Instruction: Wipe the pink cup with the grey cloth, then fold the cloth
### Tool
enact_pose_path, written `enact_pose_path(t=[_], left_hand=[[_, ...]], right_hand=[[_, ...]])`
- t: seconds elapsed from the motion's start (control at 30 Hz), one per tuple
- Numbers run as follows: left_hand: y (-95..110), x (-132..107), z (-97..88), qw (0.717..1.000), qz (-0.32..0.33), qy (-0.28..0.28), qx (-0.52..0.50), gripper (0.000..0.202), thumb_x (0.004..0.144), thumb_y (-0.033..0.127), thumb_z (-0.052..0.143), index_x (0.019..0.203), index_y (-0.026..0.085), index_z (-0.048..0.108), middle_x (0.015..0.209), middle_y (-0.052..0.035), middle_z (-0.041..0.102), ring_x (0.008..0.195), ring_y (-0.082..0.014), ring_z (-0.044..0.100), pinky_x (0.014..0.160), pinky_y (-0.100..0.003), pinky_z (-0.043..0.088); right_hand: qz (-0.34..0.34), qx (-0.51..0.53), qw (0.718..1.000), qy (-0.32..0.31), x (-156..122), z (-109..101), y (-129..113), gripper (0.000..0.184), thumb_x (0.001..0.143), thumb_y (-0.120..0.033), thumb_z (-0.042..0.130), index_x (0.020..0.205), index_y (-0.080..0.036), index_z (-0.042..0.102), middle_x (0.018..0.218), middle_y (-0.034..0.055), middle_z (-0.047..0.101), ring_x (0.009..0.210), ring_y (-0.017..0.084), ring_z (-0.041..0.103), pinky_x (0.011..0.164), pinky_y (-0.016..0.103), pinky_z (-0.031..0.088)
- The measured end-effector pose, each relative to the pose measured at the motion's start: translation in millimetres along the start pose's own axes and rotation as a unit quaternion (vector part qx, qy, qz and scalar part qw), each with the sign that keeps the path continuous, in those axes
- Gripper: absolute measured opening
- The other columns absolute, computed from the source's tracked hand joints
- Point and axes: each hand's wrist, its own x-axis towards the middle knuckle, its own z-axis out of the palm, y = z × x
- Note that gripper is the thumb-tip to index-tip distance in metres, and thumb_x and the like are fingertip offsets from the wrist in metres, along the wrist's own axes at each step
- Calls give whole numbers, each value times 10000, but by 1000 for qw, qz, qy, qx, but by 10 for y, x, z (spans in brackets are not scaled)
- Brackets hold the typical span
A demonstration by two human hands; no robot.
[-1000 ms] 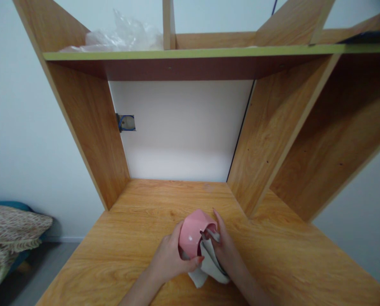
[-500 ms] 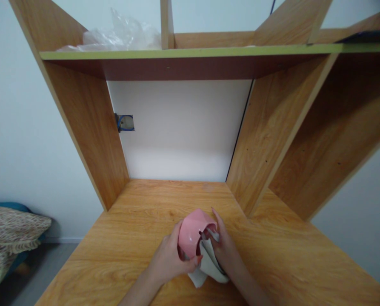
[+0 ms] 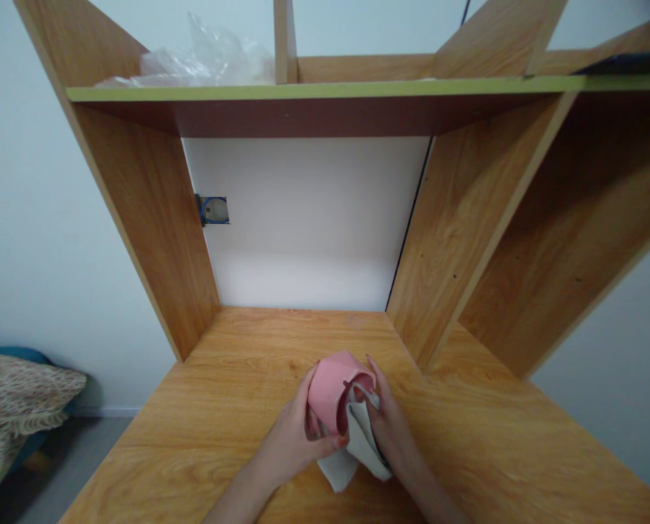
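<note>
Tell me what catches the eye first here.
The pink bowl stands out, low in the middle above the wooden desk, gripped by the left hand while the right hand presses a pale cloth at its opening. Crumpled clear plastic lies on the green-edged shelf above.

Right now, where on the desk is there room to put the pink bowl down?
The desk is bare to the left of the left hand, and also to the right of the right hand. The back part, up to the white wall panel, is bare too. It is crowded only at the middle front, where both hands hold the pink bowl and the cloth.
</note>
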Motion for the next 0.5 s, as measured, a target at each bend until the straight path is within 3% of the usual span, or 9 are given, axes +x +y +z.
enact_pose_path(t=[0.27,0.4,0.5], left_hand=[[35,-28,15,998,47,-38,-4,943,710,274,644,1350,169,-41,1323,-149,287,1218,-278,265,1005,-403,206],[37,-75,-37,996,36,-84,11,859,783,272,544,1350,149,-90,1184,-132,447,1068,-240,450,927,-355,336],[15,-67,-28,995,21,-100,2,902,760,228,564,1345,167,-120,1149,-122,482,928,-209,535,842,-331,408]], right_hand=[[1,24,1000,8,-5,0,57,692,760,-401,488,1345,-215,168,1244,83,478,1101,222,472,911,362,383],[1,43,999,13,-10,-4,60,685,746,-397,505,1335,-206,213,1194,78,527,1073,231,496,861,357,423],[-3,54,998,16,-19,0,30,698,735,-400,523,1333,-205,221,1180,73,539,1063,226,504,857,350,424]])
